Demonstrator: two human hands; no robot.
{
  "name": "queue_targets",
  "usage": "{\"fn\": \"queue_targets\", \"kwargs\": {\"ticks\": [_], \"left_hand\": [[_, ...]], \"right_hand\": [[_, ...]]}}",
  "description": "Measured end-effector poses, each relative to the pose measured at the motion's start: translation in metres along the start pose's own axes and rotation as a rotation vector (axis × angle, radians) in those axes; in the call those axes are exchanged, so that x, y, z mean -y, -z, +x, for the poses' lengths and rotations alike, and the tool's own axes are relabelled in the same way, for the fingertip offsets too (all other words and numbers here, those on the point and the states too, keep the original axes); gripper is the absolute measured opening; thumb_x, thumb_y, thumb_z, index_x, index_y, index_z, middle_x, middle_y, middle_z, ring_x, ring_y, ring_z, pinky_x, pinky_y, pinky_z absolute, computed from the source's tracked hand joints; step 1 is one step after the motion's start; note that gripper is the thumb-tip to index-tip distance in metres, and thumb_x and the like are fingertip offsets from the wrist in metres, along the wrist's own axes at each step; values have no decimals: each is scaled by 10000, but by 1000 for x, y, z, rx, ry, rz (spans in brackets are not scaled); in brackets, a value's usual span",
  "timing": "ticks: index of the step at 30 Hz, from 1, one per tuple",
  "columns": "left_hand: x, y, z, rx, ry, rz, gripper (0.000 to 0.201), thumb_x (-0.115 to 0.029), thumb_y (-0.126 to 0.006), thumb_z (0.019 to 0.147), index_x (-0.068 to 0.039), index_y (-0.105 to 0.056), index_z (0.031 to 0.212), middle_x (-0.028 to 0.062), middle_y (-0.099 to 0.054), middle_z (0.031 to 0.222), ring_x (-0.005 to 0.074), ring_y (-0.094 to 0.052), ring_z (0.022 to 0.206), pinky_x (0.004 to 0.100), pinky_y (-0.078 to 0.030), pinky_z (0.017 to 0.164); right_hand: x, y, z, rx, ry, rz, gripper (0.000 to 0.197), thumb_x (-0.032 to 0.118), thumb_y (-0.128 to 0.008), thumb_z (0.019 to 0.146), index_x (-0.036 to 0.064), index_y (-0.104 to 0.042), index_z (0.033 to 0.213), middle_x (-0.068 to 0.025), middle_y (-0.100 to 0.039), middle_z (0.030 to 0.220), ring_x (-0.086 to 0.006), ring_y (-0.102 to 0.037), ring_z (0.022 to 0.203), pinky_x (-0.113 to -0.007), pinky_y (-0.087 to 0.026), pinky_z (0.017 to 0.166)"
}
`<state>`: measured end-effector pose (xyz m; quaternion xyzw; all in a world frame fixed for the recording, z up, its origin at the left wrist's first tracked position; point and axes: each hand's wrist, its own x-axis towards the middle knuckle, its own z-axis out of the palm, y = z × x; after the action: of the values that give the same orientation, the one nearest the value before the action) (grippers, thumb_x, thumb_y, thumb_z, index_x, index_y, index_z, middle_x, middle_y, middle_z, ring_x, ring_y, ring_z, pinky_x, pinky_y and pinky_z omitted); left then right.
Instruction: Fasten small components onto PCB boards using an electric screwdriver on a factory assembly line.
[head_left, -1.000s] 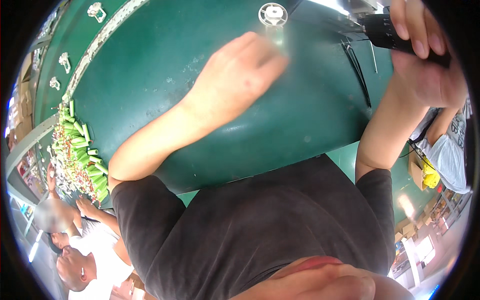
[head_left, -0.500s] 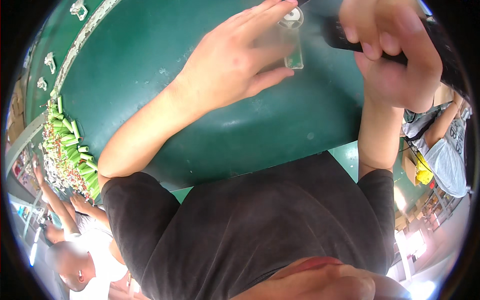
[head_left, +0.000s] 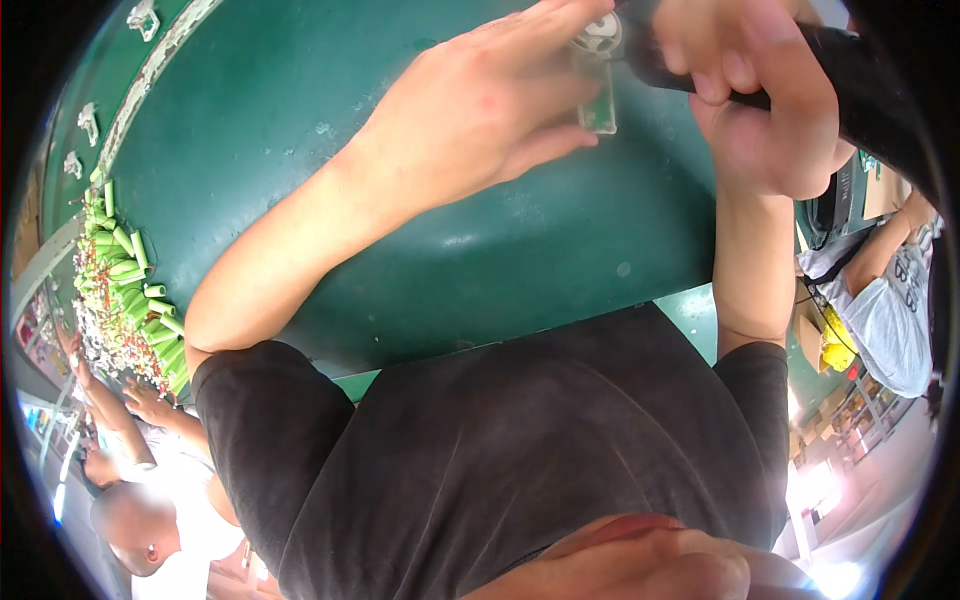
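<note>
My left hand (head_left: 490, 115) is on the upper middle of the green table, its thumb and fingers around a small clear plastic case (head_left: 602, 115). A round white, wheel-like part (head_left: 600, 32) shows at the case's far end. My fingers cover much of the case. To the right, my right hand (head_left: 765, 95) is closed around a long black handheld tool (head_left: 850, 95). Its narrower end points left toward the case. I cannot make out the tip, which lies near the top edge, nor whether it touches the case. Both hands are partly blurred.
The green table (head_left: 470, 270) curves in front of my body. Light-green cylinders with wires (head_left: 125, 285) lie heaped at its left. Beyond a pale rail (head_left: 160, 75) sit small light-coloured parts (head_left: 88, 122). Other people sit at lower left and right; a yellow bundle (head_left: 835, 340) lies at right.
The case and my left hand have shifted slightly to the right in view. My right hand and the black tool have moved a little left and up.
</note>
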<state>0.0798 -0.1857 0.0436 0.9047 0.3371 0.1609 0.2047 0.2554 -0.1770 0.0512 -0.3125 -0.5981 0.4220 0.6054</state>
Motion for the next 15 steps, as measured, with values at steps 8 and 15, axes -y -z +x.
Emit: {"fn": "queue_targets", "kwargs": {"ticks": [8,15], "left_hand": [[23,-20,-14,-117,-126,-56,266,-225,-755,903,19,-715,1000,333,-448,1504,439,-515,1380,435,-483,1109],[13,-26,-19,-286,-55,-37,259,-183,-866,759,-59,-776,968,155,-576,1465,336,-681,1183,408,-590,937]], "right_hand": [[-16,19,10,233,147,110,370,45,-597,995,81,-412,1312,-9,-498,680,-87,-444,463,-258,-439,512],[20,-5,0,-60,-69,158,325,39,-642,958,85,-405,1177,-8,-502,680,-100,-436,447,-274,-436,489]]}}
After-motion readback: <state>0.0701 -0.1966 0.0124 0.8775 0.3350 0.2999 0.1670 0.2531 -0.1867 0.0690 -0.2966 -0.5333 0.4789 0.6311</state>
